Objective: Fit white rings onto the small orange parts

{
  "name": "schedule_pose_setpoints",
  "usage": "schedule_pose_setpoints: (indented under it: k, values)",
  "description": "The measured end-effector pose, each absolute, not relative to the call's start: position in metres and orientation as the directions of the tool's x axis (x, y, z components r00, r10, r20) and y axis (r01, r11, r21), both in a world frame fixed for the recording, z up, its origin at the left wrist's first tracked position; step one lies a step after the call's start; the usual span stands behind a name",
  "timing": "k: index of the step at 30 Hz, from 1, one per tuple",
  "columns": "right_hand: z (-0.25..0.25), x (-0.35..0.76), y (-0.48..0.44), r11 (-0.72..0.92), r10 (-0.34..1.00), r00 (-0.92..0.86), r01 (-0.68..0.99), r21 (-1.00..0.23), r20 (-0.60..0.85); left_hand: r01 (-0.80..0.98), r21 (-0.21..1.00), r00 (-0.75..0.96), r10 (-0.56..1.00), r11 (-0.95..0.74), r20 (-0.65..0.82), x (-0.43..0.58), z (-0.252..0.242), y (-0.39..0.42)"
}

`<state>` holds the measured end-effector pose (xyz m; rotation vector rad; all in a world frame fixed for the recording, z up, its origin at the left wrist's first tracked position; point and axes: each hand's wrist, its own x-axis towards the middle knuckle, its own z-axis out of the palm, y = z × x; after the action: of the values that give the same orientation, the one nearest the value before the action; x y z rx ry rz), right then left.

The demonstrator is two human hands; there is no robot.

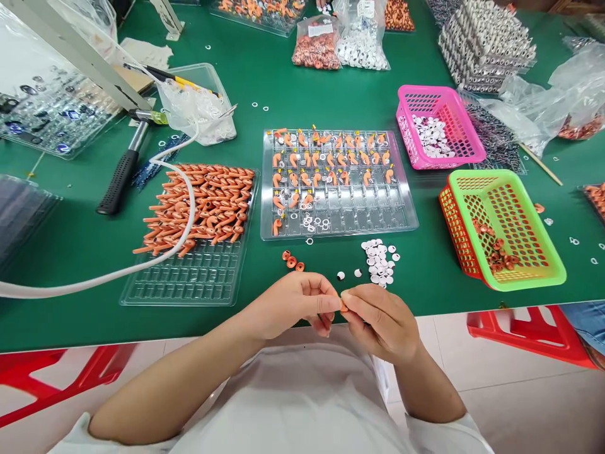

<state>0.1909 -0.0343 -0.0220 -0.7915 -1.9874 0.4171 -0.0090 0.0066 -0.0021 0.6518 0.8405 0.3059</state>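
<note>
Near the table's front edge, my left hand (302,304) and my right hand (384,320) meet, their fingers closed on one small orange part (344,307) that is mostly covered. Just beyond them lie a few round orange caps (292,261) and a heap of white discs (379,261). A clear compartment tray (378,214) behind holds curved orange pieces in rows, with loose white rings at its front. To the left, many orange stems (208,202) are stacked on another clear tray (184,284).
A pink basket (449,101) with white discs and a green basket (543,252) with orange caps stand right. A hammer (125,164), a white hose (189,221) and a metal stand (85,57) are left. Bags (316,47) and stacked white parts (486,50) lie at the back.
</note>
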Motion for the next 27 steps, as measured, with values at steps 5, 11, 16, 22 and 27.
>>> schedule_pose_setpoints:
  k: [5,11,16,22,27]
  values:
    - [-0.0204,0.1970,-0.0295,0.766,0.632,-0.475,0.265,-0.586,0.612,-0.028,0.443,0.722,0.324,0.896,-0.612,-0.0098,-0.0094,0.0126]
    - [-0.0212,0.2006,-0.0277,0.707,0.666,-0.499,0.187,-0.682,0.554,-0.065,0.401,0.706,0.326,0.914,-0.628,-0.0092,-0.0121,0.0101]
    - [-0.0222,0.2011,-0.0285,0.660,0.701,-0.478,0.153,-0.736,0.529,-0.113,0.414,0.708,0.365,0.903,-0.604,-0.0086,-0.0116,0.0075]
    - [-0.0249,0.2020,-0.0296,0.603,0.740,-0.457,0.126,-0.788,0.493,-0.150,0.427,0.707,0.398,0.892,-0.584,-0.0066,-0.0088,0.0071]
    - [-0.0270,0.2009,-0.0290,0.578,0.757,-0.445,0.117,-0.807,0.478,-0.153,0.441,0.704,0.411,0.884,-0.579,-0.0061,-0.0095,0.0060]
